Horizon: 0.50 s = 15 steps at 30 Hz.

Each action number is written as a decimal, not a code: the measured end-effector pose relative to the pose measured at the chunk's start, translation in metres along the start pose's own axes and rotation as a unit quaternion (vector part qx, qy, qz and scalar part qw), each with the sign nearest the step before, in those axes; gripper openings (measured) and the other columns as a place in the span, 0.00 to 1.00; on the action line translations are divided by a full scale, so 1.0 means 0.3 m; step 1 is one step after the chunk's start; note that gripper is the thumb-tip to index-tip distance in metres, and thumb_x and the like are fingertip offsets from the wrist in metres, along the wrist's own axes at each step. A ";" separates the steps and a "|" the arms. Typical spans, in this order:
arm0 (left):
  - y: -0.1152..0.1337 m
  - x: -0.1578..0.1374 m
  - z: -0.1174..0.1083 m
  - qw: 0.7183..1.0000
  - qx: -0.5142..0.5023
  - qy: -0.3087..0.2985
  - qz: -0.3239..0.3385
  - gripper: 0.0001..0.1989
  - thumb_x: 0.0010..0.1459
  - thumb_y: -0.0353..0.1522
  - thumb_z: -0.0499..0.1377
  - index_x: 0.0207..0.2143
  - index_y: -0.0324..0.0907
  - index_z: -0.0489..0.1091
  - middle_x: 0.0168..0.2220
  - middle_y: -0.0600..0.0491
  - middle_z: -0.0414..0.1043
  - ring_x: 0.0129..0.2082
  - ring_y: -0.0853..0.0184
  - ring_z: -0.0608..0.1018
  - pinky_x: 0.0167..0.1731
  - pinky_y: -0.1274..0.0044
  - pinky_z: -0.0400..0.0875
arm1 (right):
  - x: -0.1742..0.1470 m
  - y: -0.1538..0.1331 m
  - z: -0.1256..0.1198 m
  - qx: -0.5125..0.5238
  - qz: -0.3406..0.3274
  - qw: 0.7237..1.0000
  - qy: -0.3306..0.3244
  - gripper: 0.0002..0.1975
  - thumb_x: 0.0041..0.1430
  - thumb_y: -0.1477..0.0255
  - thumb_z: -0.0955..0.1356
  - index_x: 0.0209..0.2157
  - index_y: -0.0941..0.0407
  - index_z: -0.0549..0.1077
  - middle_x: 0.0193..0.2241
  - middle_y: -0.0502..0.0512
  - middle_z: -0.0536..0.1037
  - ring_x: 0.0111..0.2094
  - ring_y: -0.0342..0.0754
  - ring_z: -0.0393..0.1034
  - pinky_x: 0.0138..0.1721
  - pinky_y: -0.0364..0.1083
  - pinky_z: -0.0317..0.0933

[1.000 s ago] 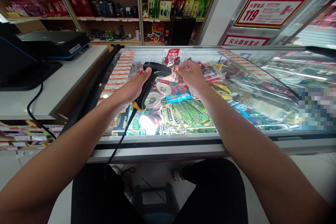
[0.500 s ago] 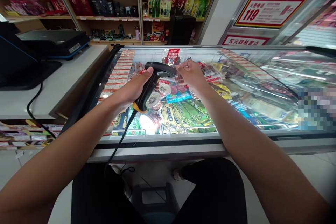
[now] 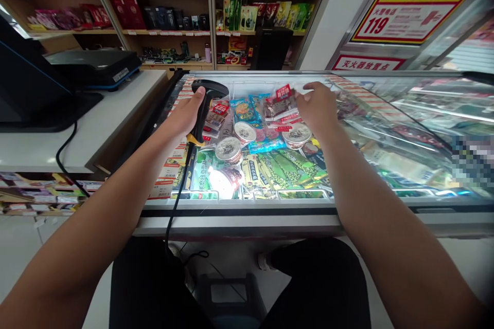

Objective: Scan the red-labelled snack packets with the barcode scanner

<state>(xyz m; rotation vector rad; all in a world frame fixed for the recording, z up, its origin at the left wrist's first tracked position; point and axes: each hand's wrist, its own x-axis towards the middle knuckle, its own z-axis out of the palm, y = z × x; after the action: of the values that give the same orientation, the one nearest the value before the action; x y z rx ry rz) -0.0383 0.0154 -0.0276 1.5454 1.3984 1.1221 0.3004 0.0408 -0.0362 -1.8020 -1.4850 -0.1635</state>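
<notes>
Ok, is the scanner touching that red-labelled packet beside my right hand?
Apart: the head view shows the scanner well to the left of the red-labelled packet, with blue packets visible between them.

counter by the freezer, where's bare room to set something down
Bare white counter shows between the black stand, flat black device and the edge facing the freezer; a cable crosses its near part. Inside the freezer, packets and tubs lie crowded.

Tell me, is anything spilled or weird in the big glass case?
I see nothing spilled. The front cup looks oddest: bright glare washes out its top. The red-labelled packet beside the right hand is askew.
</notes>
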 end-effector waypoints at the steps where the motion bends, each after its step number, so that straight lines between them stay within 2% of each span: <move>1: -0.019 0.016 -0.005 1.000 0.014 0.009 -0.005 0.38 0.58 0.64 0.50 0.49 0.44 0.78 0.38 0.46 0.82 0.46 0.49 0.82 0.44 0.65 0.77 | -0.001 -0.002 -0.002 -0.028 -0.002 1.000 0.003 0.18 0.60 0.70 0.70 0.52 0.58 0.75 0.43 0.65 0.80 0.52 0.65 0.73 0.55 0.65 0.63; 3: -0.057 0.043 -0.009 0.999 0.042 0.018 -0.019 0.40 0.56 0.65 0.50 0.45 0.42 0.79 0.37 0.44 0.82 0.42 0.50 0.83 0.42 0.65 0.76 | -0.018 -0.035 -0.008 -0.014 -0.022 1.000 0.016 0.21 0.58 0.72 0.71 0.54 0.57 0.74 0.50 0.67 0.78 0.56 0.66 0.70 0.58 0.66 0.61; 4: -0.074 0.052 -0.010 0.998 0.054 0.015 -0.025 0.41 0.56 0.66 0.49 0.44 0.41 0.79 0.38 0.43 0.82 0.40 0.51 0.82 0.41 0.66 0.75 | -0.033 -0.065 -0.011 0.033 -0.032 0.999 0.007 0.19 0.59 0.73 0.71 0.52 0.57 0.74 0.51 0.67 0.78 0.55 0.64 0.71 0.58 0.64 0.63; 6: -0.097 0.063 -0.007 0.997 0.071 0.005 -0.029 0.43 0.55 0.67 0.48 0.42 0.40 0.79 0.39 0.41 0.82 0.37 0.53 0.82 0.39 0.67 0.74 | -0.077 -0.136 -0.012 0.172 -0.011 0.982 -0.083 0.10 0.62 0.75 0.68 0.46 0.57 0.76 0.44 0.65 0.80 0.45 0.57 0.77 0.52 0.59 0.69; 8: -0.107 0.063 -0.004 0.997 0.078 -0.011 -0.027 0.42 0.55 0.67 0.48 0.42 0.40 0.79 0.40 0.41 0.82 0.36 0.53 0.82 0.37 0.68 0.74 | -0.133 -0.205 -0.003 0.302 0.071 0.911 -0.270 0.06 0.66 0.72 0.67 0.40 0.57 0.77 0.38 0.63 0.81 0.35 0.54 0.80 0.43 0.56 0.74; 10: -0.106 0.055 0.001 0.996 0.082 -0.024 -0.031 0.41 0.54 0.67 0.49 0.41 0.42 0.79 0.41 0.41 0.82 0.36 0.52 0.82 0.37 0.67 0.73 | -0.187 -0.255 0.018 0.391 0.124 0.818 -0.403 0.07 0.68 0.67 0.69 0.41 0.57 0.77 0.40 0.63 0.82 0.36 0.53 0.81 0.41 0.53 0.76; 11: -0.104 0.050 0.003 0.995 0.088 -0.029 -0.033 0.41 0.54 0.67 0.49 0.41 0.43 0.80 0.41 0.41 0.82 0.37 0.51 0.82 0.37 0.67 0.73 | -0.208 -0.270 0.031 0.419 0.147 0.783 -0.435 0.08 0.68 0.67 0.70 0.41 0.57 0.76 0.43 0.64 0.82 0.37 0.52 0.82 0.41 0.52 0.77; 12: -0.102 0.045 0.006 0.994 0.097 -0.034 -0.033 0.40 0.54 0.67 0.49 0.40 0.43 0.79 0.41 0.41 0.82 0.39 0.50 0.82 0.39 0.66 0.73 | -0.224 -0.279 0.045 0.439 0.163 0.759 -0.451 0.08 0.68 0.66 0.70 0.41 0.57 0.76 0.45 0.65 0.82 0.39 0.52 0.82 0.42 0.51 0.77; 13: -0.101 0.040 0.009 0.993 0.110 -0.035 -0.033 0.40 0.54 0.67 0.50 0.39 0.44 0.79 0.41 0.41 0.82 0.40 0.49 0.82 0.41 0.65 0.73 | -0.234 -0.283 0.058 0.451 0.181 0.747 -0.454 0.07 0.68 0.67 0.70 0.41 0.57 0.75 0.47 0.66 0.81 0.40 0.51 0.82 0.42 0.49 0.78; 15: -0.102 0.031 0.015 0.990 0.133 -0.035 -0.027 0.38 0.53 0.67 0.51 0.36 0.43 0.78 0.38 0.42 0.81 0.42 0.47 0.82 0.43 0.64 0.72 | -0.240 -0.283 0.074 0.458 0.211 0.741 -0.443 0.06 0.68 0.68 0.71 0.40 0.57 0.75 0.48 0.65 0.81 0.40 0.50 0.81 0.38 0.46 0.77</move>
<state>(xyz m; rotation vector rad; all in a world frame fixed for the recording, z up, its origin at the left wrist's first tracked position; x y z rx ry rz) -0.0438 0.0283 -0.0567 1.7030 1.5828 0.8658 0.1957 -0.0002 -0.0503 -1.2813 -1.2459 1.5826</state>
